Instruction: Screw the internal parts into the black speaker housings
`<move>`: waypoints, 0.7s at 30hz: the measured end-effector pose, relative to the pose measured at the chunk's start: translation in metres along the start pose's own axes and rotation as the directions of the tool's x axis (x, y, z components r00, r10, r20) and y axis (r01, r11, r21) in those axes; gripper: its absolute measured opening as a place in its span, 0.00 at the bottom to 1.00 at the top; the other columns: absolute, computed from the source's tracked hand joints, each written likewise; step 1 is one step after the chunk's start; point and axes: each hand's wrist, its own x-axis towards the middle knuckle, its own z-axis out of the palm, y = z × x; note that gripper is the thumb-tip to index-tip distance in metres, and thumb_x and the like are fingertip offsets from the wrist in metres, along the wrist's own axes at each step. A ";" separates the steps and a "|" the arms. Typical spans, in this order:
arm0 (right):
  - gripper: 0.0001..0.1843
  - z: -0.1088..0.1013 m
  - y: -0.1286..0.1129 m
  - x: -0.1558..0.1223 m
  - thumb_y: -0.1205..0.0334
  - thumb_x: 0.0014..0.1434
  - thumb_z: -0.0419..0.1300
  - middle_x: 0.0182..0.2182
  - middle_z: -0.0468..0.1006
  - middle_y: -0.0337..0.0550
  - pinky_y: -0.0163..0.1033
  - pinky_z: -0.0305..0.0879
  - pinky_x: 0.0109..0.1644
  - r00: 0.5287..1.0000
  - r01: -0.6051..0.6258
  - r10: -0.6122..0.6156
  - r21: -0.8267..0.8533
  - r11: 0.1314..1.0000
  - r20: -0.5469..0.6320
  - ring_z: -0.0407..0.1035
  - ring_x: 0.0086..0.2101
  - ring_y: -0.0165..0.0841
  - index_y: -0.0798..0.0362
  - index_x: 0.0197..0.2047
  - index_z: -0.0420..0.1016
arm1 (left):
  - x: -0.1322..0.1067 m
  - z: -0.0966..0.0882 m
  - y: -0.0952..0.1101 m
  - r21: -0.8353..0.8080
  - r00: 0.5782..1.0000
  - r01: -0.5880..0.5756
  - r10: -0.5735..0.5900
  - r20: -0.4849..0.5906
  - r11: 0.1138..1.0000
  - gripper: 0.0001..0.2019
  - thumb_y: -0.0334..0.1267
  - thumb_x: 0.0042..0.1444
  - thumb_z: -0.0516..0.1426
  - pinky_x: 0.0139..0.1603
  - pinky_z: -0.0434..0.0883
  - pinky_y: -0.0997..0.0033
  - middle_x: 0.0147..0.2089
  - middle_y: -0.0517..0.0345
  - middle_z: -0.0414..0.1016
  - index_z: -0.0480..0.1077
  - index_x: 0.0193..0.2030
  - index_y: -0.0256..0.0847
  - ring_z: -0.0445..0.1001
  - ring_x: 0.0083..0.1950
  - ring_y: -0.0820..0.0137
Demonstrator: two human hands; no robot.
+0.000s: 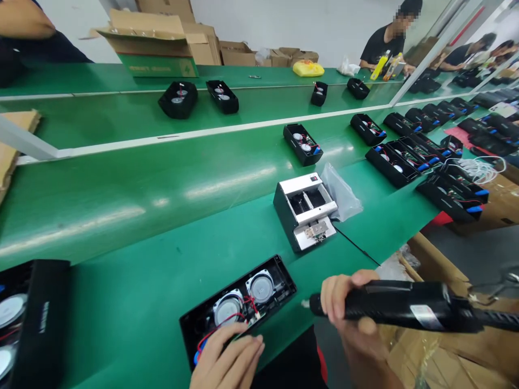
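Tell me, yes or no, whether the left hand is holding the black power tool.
No, the right hand grips the black power tool, while the left hand is over an open black case.

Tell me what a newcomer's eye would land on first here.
Probably the black power tool gripped in the right hand at the lower right, its tip pointing left. Next comes the open black case at lower center, with two round speakers, red wires and the left hand over its near side. Beyond it, the silver-and-black device stands out on the green surface.
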 end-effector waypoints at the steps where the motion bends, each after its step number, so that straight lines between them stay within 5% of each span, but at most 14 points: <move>1: 0.15 -0.007 0.003 0.003 0.49 0.71 0.70 0.25 0.73 0.31 0.37 0.66 0.28 1.000 0.000 -0.002 -0.095 0.995 -0.020 0.65 0.22 0.31 0.38 0.57 0.74 | 0.001 -0.001 -0.003 0.050 1.000 0.012 -0.012 0.000 0.999 0.09 0.28 0.71 0.59 0.52 0.83 0.70 0.40 0.58 0.87 0.80 0.48 0.43 0.86 0.48 0.67; 4: 0.17 -0.021 0.012 0.012 0.61 0.71 0.69 0.26 0.75 0.31 0.37 0.65 0.28 0.999 -0.039 0.037 -0.238 0.970 -0.015 0.66 0.23 0.30 0.40 0.59 0.73 | 0.005 0.004 -0.013 0.162 0.996 0.057 -0.066 0.052 0.985 0.10 0.30 0.71 0.58 0.58 0.84 0.55 0.54 0.52 0.86 0.81 0.50 0.45 0.81 0.65 0.56; 9: 0.07 -0.004 0.004 0.020 0.56 0.74 0.64 0.19 0.57 0.23 0.33 0.57 0.21 1.000 0.015 -0.015 0.010 1.000 -0.012 0.52 0.15 0.26 0.38 0.53 0.71 | 0.009 0.026 -0.026 0.225 0.977 -0.009 -0.040 0.210 0.974 0.09 0.45 0.69 0.64 0.74 0.73 0.34 0.67 0.49 0.80 0.81 0.51 0.46 0.63 0.81 0.41; 14: 0.09 0.023 0.018 0.017 0.53 0.76 0.63 0.19 0.56 0.21 0.32 0.56 0.20 0.990 -0.040 0.025 0.102 0.994 0.138 0.50 0.14 0.25 0.35 0.54 0.66 | 0.004 0.035 -0.029 0.268 0.979 0.013 -0.067 0.193 0.963 0.05 0.39 0.65 0.65 0.83 0.60 0.37 0.63 0.51 0.83 0.81 0.45 0.44 0.61 0.82 0.43; 21: 0.13 0.034 0.062 0.009 0.51 0.75 0.65 0.23 0.65 0.24 0.33 0.58 0.20 0.945 -0.170 0.164 -0.005 0.985 0.281 0.57 0.16 0.25 0.42 0.52 0.64 | 0.000 0.037 -0.024 0.245 0.975 0.057 -0.107 0.194 0.968 0.07 0.34 0.64 0.65 0.83 0.59 0.38 0.64 0.54 0.83 0.82 0.47 0.44 0.63 0.81 0.44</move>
